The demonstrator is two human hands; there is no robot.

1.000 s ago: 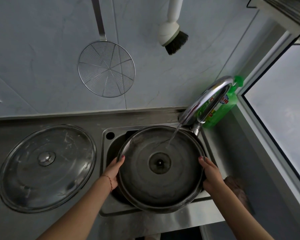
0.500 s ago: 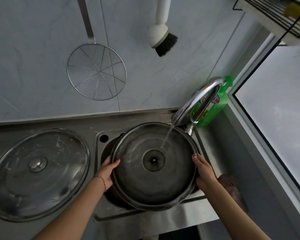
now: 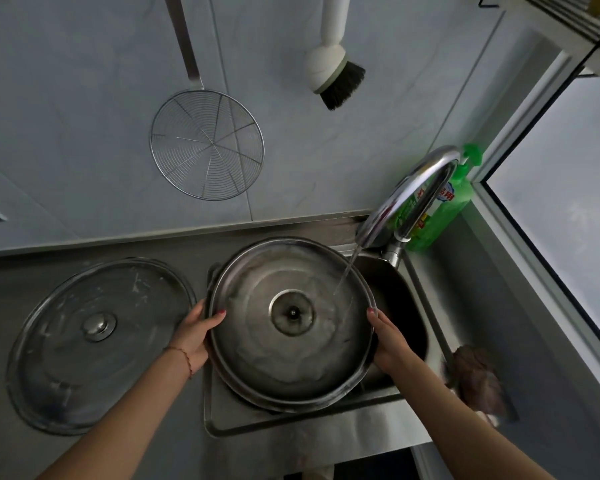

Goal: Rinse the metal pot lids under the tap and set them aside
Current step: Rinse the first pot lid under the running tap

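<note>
A large round metal pot lid [image 3: 291, 355] is held inner side up over the sink [image 3: 413, 306]. My left hand [image 3: 196, 336] grips its left rim and my right hand [image 3: 390, 341] grips its right rim. Water runs from the curved chrome tap [image 3: 409, 192] onto the lid's right part, and a film of water lies in its hollow. A second, bigger metal lid [image 3: 97, 344] with a round knob lies flat on the steel counter to the left of the sink.
A wire skimmer [image 3: 207, 145] and a white dish brush [image 3: 335, 72] hang on the tiled wall. A green detergent bottle [image 3: 444, 206] stands behind the tap. A brown cloth [image 3: 477, 382] lies on the ledge right of the sink, under a window [image 3: 568, 202].
Both hands have shifted the held lid to the left, so the stream now lands near its right edge instead of near its middle. The sink's right side is now uncovered.
</note>
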